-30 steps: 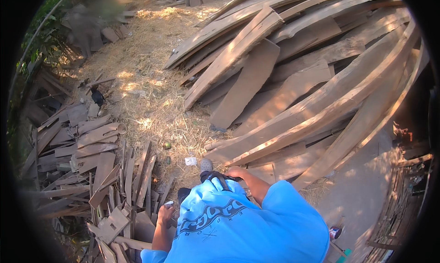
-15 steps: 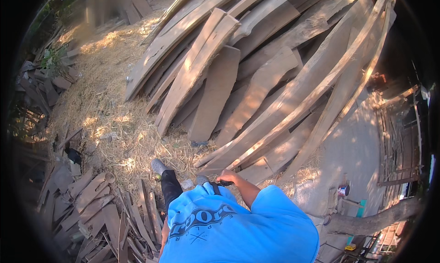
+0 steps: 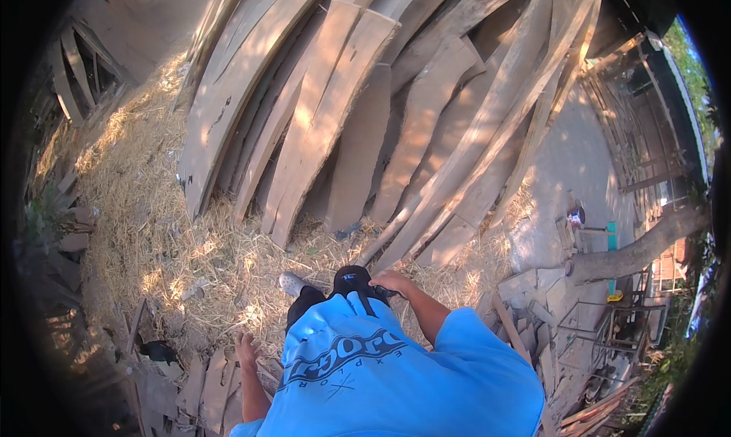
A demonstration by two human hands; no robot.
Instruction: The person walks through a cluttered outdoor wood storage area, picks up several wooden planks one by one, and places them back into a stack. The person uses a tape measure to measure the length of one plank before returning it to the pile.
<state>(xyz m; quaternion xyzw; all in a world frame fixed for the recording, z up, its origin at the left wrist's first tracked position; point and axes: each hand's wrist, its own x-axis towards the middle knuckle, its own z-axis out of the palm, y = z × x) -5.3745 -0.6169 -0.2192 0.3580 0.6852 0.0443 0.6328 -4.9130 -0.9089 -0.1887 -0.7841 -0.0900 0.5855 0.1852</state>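
At the lower left, beside my blue shirt [image 3: 343, 361], my left hand [image 3: 246, 352] hangs over the straw with its fingers apart and nothing in them. My right hand [image 3: 390, 279] is at the front of my black-trousered thigh [image 3: 352, 279], its fingers curled round a small dark object [image 3: 385, 291] whose kind I cannot make out. A black strap runs down my shirt beside this hand. One grey shoe [image 3: 290, 283] shows on the straw. Ahead stands a big stack of long rough-sawn wooden planks [image 3: 324, 117], leaning and overlapping; neither hand touches it.
Dry straw [image 3: 137, 231] covers the ground to the left. Wood offcuts [image 3: 205, 387] lie near my left arm, by a black object [image 3: 158, 351]. On the right are a tree trunk [image 3: 640, 247], a metal frame [image 3: 609, 330] and more scrap boards [image 3: 525, 330].
My left arm has come into view on the left, its hand open. My right hand stays by my thigh with the dark object. The view has shifted, and my forward leg has moved.
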